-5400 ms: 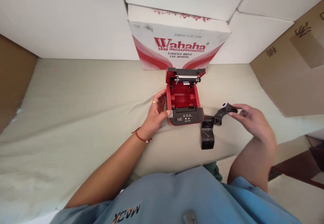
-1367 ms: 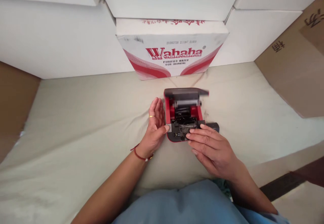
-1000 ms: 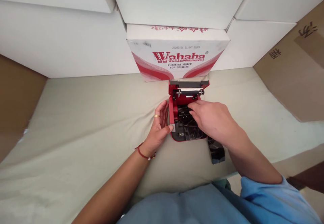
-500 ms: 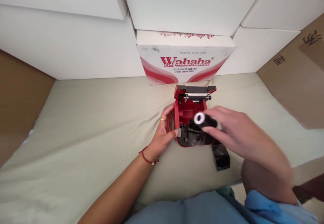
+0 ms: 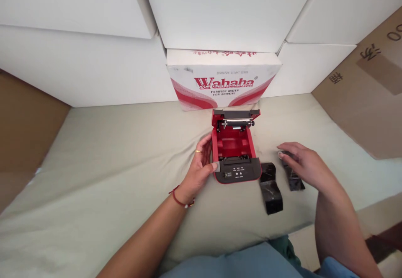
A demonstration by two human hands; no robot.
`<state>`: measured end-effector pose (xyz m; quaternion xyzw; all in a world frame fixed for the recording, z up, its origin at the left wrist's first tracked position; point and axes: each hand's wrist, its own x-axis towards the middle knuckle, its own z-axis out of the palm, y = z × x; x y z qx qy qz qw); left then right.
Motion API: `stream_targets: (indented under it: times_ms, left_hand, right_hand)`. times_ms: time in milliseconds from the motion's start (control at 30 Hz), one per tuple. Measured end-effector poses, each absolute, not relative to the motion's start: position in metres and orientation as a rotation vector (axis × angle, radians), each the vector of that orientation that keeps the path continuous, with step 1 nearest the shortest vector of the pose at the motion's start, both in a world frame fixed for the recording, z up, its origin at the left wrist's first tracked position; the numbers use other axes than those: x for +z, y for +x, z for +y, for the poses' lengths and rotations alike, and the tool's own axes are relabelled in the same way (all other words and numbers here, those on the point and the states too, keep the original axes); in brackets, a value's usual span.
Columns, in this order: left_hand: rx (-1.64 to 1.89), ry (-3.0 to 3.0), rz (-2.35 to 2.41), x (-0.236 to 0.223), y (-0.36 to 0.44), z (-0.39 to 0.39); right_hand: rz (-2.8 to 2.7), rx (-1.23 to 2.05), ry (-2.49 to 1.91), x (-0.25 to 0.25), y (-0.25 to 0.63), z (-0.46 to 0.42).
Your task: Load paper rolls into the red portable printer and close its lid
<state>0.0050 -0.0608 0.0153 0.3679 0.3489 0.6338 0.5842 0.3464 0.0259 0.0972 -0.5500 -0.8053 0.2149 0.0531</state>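
Head cam is catching a blue shirt down at the bottom, with a pale green sheet spreading out ahead of it. The left hand, wearing a red bracelet, is holding the red and black device, thumb sitting on its grey corner tab and fingers curling along its left side. A loose black strip is lying by the device's right front corner. Further right, the right hand is pinching a black roll narrowly, and some black film is trailing under it. The device is resting on the sheet, its lid standing open and its red bay showing. Behind it, a Wahaha box is sitting against stacked white boxes, with brown cardboard flanking both sides.
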Motion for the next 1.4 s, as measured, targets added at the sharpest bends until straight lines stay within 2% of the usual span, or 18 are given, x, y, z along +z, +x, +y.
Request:
stream_targets:
  times_ms: [100, 200, 433, 533, 700, 833, 1000, 1100, 1200, 1400]
  left_hand:
    - [1.474, 0.85, 0.823, 0.015, 0.005, -0.061]
    - [1.465, 0.834, 0.836, 0.014, 0.005, -0.062]
    - [1.454, 0.823, 0.841, 0.011, 0.005, -0.063]
    - [1.443, 0.828, 0.853, 0.009, 0.004, -0.063]
    - [1.454, 0.82, 0.835, 0.008, 0.004, -0.062]
    - [1.467, 0.822, 0.824, 0.013, 0.005, -0.062]
    - [1.472, 0.836, 0.801, 0.016, 0.004, -0.063]
    - [1.466, 0.838, 0.806, 0.015, 0.004, -0.063]
    - [1.456, 0.835, 0.823, 0.012, 0.003, -0.063]
    - [1.437, 0.843, 0.843, 0.011, 0.003, -0.063]
  right_hand:
    - [-2.575, 0.809, -1.42, 0.096, 0.319, 0.006]
    - [-2.659, 0.956, -1.402, 0.09, 0.303, -0.003]
    - [-2.69, 0.861, -1.601, 0.087, 0.311, -0.002]
    - [-2.736, 0.886, -1.596, 0.112, 0.328, -0.003]
    - [-2.699, 0.939, -1.247, 0.185, 0.354, -0.013]
    - [-2.618, 0.923, -1.021, 0.217, 0.318, -0.012]
    - [-2.508, 0.773, -1.02, 0.187, 0.224, 0.01]
    - [-2.665, 0.608, -1.212, 0.161, 0.187, 0.021]
    - [-2.858, 0.504, -1.404, 0.15, 0.17, 0.027]
    - [-3.037, 0.317, -1.549, 0.16, 0.16, 0.035]
